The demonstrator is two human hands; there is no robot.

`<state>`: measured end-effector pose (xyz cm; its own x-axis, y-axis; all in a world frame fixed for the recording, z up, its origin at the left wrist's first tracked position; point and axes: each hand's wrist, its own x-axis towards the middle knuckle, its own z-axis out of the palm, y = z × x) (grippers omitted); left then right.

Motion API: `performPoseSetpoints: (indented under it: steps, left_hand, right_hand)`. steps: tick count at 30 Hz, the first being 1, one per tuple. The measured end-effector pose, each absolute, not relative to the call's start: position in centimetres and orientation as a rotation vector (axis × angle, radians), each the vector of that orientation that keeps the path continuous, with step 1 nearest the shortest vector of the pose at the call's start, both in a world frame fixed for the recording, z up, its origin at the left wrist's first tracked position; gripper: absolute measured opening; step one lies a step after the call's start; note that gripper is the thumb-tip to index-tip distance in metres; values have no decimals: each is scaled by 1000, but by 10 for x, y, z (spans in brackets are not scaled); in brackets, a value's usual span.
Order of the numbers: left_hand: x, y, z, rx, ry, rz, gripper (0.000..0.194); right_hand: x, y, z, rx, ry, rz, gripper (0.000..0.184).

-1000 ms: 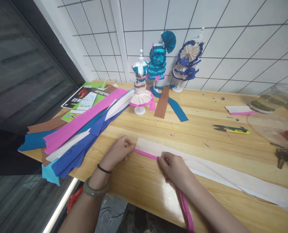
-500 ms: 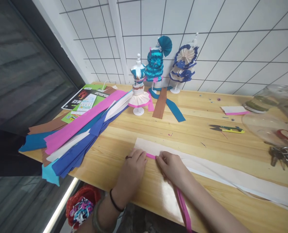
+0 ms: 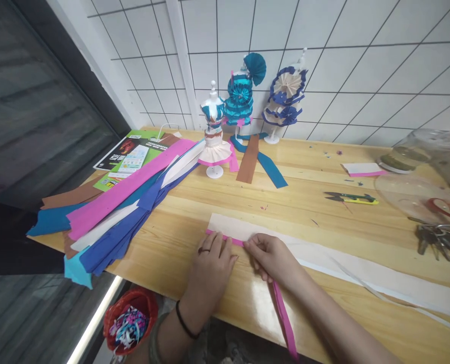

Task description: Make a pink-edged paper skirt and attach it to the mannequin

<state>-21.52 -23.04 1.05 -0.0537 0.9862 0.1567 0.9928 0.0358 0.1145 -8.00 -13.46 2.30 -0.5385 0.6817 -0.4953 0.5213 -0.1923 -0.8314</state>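
A long cream fabric strip (image 3: pixel 323 253) lies across the table, running from its left end near my hands to the right edge of view. Along the near edge of its left end sits a narrow pink strip (image 3: pixel 281 313), whose loose tail passes under my right hand and hangs over the table's front. My left hand (image 3: pixel 213 258) lies flat with fingers extended, pressing the pink band onto the cream strip. Just to its right, my right hand (image 3: pixel 268 253) pinches the pink strip between thumb and index finger at the cream strip's edge.
Folded coloured fabric strips (image 3: pixel 122 202) lie at the left. Small dress forms in pleated outfits, one with a cream skirt (image 3: pixel 215 151), stand near the tiled wall. Yellow-handled thread snips (image 3: pixel 351 198), keys (image 3: pixel 437 240) and a jar (image 3: pixel 402 151) sit right. A red basket (image 3: pixel 151 303) stands below.
My left hand has drawn back slightly toward the table's front, uncovering more of the pink band at the left end. My right hand keeps its pinch. The whole view has shifted slightly.
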Motion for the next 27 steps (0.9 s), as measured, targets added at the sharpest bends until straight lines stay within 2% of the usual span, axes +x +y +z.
performPoseSetpoints:
  steps: [5, 12, 17, 27]
  left_hand:
    - [-215, -230, 11, -2123, -2247, -311, 35]
    - [-216, -228, 13, -2139, -2286, -304, 35]
    - [-214, -228, 14, -2131, -2298, -294, 35]
    - [-213, -227, 11, -2110, -2279, -303, 36]
  right_hand:
    - [-77, -131, 22, -1371, -1810, 1949, 30]
    - [-74, -124, 28, -1368, -1620, 2120, 44]
    - [-69, -119, 34, -1274, -1512, 2271, 44]
    - [-36, -108, 37, -1474, -1780, 2059, 44]
